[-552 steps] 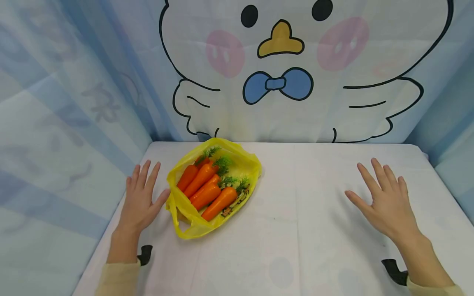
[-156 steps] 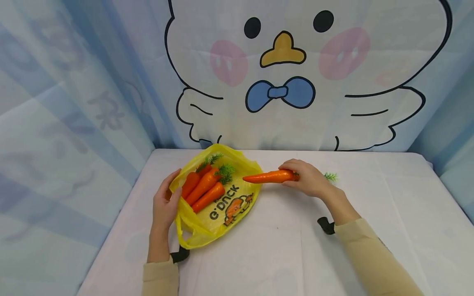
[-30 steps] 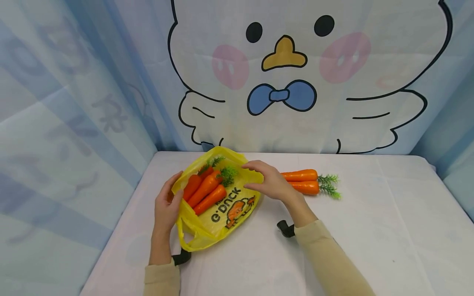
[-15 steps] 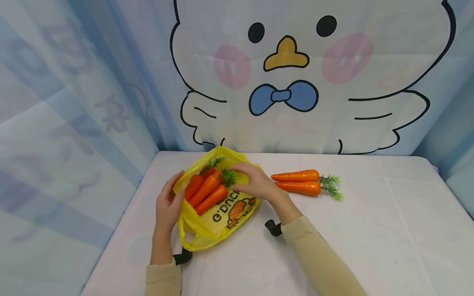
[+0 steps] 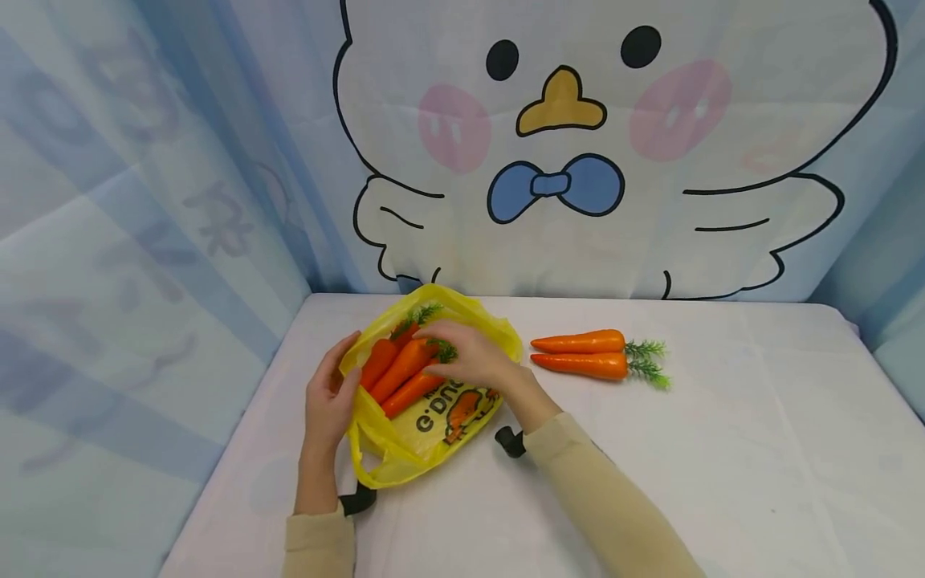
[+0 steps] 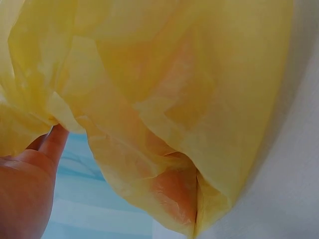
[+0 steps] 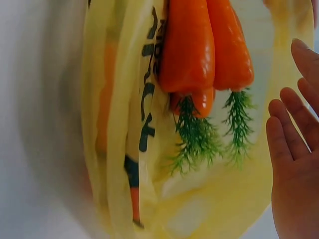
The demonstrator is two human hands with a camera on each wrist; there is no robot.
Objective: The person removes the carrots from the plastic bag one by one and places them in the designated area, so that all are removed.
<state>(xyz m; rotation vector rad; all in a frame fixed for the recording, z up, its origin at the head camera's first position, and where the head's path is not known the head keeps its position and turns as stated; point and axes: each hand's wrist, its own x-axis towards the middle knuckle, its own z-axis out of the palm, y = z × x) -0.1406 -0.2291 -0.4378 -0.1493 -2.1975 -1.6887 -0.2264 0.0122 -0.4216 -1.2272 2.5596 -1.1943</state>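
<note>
A yellow plastic bag (image 5: pixel 405 459) with a printed cartoon lies on its side, mouth toward my left hand (image 5: pixel 328 405). That hand pinches the bag's left edge, thumb inside the rim; the left wrist view shows yellow film (image 6: pixel 239 99) over most of the picture. Several orange carrots (image 5: pixel 401 371) with green tops lie inside the bag. My right hand (image 5: pixel 473 357) reaches over them, thumb and fingers spread about the leafy end of the middle carrot. In the right wrist view the fingers look extended beside the carrots (image 7: pixel 189 50) and the leaves (image 7: pixel 194 134).
To the right of the bag, two carrots lie side by side on the white tablecloth (image 5: pixel 723 449), an upper carrot (image 5: pixel 581 342) and a lower carrot (image 5: pixel 581 366), leaves pointing right. A cartoon curtain (image 5: pixel 556 249) stands behind the table, with another curtain (image 5: pixel 144 281) along the left.
My right hand has moved left, from the bag's right rim to over the carrots inside. The left hand keeps its hold on the bag. Earlier, two carrots went from bag to table.
</note>
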